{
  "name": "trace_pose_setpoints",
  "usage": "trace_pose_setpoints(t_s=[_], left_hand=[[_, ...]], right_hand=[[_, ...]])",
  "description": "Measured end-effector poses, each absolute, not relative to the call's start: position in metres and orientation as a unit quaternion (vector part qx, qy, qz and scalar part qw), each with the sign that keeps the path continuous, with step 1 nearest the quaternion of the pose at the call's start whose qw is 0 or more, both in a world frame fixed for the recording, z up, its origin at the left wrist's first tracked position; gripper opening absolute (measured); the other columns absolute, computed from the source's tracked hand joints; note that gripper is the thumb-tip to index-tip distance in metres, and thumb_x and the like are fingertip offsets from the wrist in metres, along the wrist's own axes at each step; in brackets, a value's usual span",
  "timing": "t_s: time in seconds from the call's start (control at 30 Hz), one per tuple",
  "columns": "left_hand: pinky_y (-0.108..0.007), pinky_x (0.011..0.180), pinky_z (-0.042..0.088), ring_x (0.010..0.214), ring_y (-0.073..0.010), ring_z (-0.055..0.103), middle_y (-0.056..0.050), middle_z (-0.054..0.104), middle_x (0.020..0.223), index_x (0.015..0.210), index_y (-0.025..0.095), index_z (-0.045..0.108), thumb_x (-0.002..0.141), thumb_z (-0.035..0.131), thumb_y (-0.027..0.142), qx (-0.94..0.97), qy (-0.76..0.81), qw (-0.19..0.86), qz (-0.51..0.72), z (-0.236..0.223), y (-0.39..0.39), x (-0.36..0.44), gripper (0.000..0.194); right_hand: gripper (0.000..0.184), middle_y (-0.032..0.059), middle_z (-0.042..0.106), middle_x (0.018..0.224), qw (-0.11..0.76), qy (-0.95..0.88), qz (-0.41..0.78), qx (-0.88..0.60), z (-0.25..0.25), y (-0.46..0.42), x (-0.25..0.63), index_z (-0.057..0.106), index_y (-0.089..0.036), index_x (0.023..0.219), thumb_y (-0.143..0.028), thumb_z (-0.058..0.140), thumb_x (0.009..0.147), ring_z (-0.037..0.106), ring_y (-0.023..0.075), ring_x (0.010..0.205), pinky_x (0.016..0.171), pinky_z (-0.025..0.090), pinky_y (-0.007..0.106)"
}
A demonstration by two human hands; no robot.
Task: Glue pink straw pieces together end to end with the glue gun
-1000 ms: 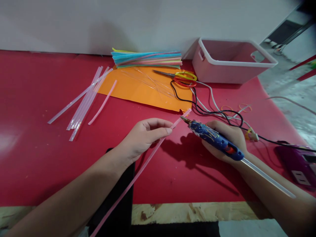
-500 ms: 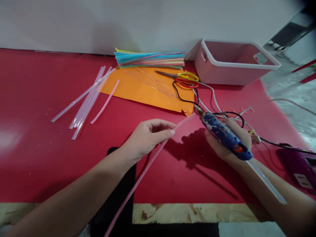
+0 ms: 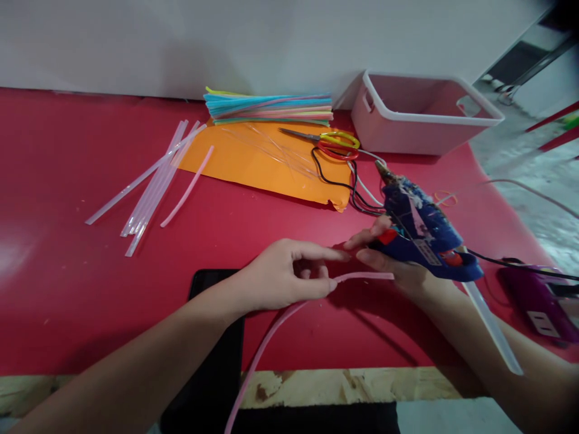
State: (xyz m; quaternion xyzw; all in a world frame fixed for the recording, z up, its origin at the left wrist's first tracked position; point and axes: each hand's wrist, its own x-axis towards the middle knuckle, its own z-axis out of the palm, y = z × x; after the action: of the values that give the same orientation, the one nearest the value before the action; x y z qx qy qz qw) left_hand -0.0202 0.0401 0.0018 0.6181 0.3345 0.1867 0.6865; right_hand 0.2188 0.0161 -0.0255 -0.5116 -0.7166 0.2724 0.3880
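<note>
My left hand [image 3: 289, 274] pinches a long pink strip, like a pipe cleaner [image 3: 266, 346], between thumb and fingers. One end of it sticks out to the right; the rest bends down past the table's front edge. My right hand [image 3: 402, 265] is wrapped round the handle of a blue glue gun [image 3: 420, 223], its nozzle pointing up and to the left. A clear glue stick [image 3: 493, 328] juts from its rear. The outstretched left index finger is close to the right fingertips; I cannot tell whether they touch.
Several clear glue sticks [image 3: 151, 187] and a short pink piece [image 3: 187, 187] lie left. Behind are an orange sheet [image 3: 253, 163], scissors [image 3: 337, 143], a colourful pipe-cleaner bundle [image 3: 271, 108] and a pink basket [image 3: 407, 129]. A phone [image 3: 215, 337] lies at the front; a purple power strip [image 3: 534, 301] sits right.
The glue gun has turned upward, its nozzle leaving the strip's end. My left hand has moved slightly right and down, and the strip's end now points right.
</note>
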Motion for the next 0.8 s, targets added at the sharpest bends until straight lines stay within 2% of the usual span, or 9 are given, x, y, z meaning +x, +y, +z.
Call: trace_pose_setpoints(t_s=[0.13,0.23,0.37,0.47,0.6,0.8], left_hand=[[-0.021,0.055,0.034,0.058,-0.0076,0.041,0.005,0.052,0.065,0.097,0.013,0.077,0.083,0.073,0.030,0.646,0.316,0.673,0.173,0.005,0.040,-0.020,0.022],[-0.021,0.054,0.033,0.058,-0.0076,0.040,0.007,0.047,0.063,0.084,0.013,0.071,0.082,0.072,0.028,0.660,0.319,0.661,0.159,0.006,0.041,-0.021,0.015],[-0.021,0.055,0.033,0.059,-0.0079,0.040,0.007,0.045,0.062,0.074,0.014,0.064,0.082,0.072,0.028,0.673,0.326,0.645,0.155,0.005,0.042,-0.020,0.017],[-0.021,0.055,0.033,0.059,-0.0076,0.039,0.007,0.046,0.064,0.088,0.013,0.072,0.083,0.070,0.026,0.668,0.319,0.653,0.159,0.004,0.041,-0.019,0.014],[-0.020,0.057,0.035,0.061,-0.0073,0.039,0.006,0.049,0.068,0.112,0.013,0.075,0.083,0.069,0.024,0.649,0.311,0.673,0.169,0.003,0.039,-0.018,0.031],[-0.021,0.058,0.036,0.061,-0.0077,0.042,0.006,0.049,0.067,0.117,0.011,0.075,0.082,0.069,0.023,0.650,0.308,0.671,0.178,0.000,0.038,-0.019,0.038]], right_hand=[[0.029,-0.0036,0.079,0.087,0.461,-0.637,0.420,-0.453,-0.038,0.011,0.219,0.054,-0.033,0.099,-0.044,0.076,0.085,0.078,0.0191,0.082,0.078,0.066,0.034],[0.028,-0.0055,0.078,0.087,0.497,-0.596,0.449,-0.443,-0.044,0.012,0.216,0.056,-0.034,0.098,-0.036,0.079,0.083,0.078,0.0175,0.082,0.079,0.065,0.031],[0.026,-0.0072,0.078,0.084,0.513,-0.602,0.435,-0.432,-0.043,0.014,0.213,0.057,-0.033,0.094,-0.030,0.080,0.082,0.077,0.0155,0.078,0.078,0.064,0.029],[0.023,-0.0057,0.078,0.083,0.520,-0.612,0.415,-0.428,-0.042,0.015,0.213,0.058,-0.031,0.093,-0.029,0.078,0.083,0.076,0.0157,0.076,0.075,0.065,0.031],[0.027,-0.0047,0.079,0.082,0.522,-0.600,0.399,-0.457,-0.042,0.015,0.217,0.058,-0.032,0.095,-0.033,0.080,0.080,0.077,0.0174,0.075,0.075,0.066,0.032],[0.027,-0.0060,0.078,0.084,0.495,-0.602,0.414,-0.470,-0.037,0.013,0.217,0.058,-0.032,0.094,-0.033,0.081,0.080,0.076,0.0159,0.076,0.076,0.064,0.030]])
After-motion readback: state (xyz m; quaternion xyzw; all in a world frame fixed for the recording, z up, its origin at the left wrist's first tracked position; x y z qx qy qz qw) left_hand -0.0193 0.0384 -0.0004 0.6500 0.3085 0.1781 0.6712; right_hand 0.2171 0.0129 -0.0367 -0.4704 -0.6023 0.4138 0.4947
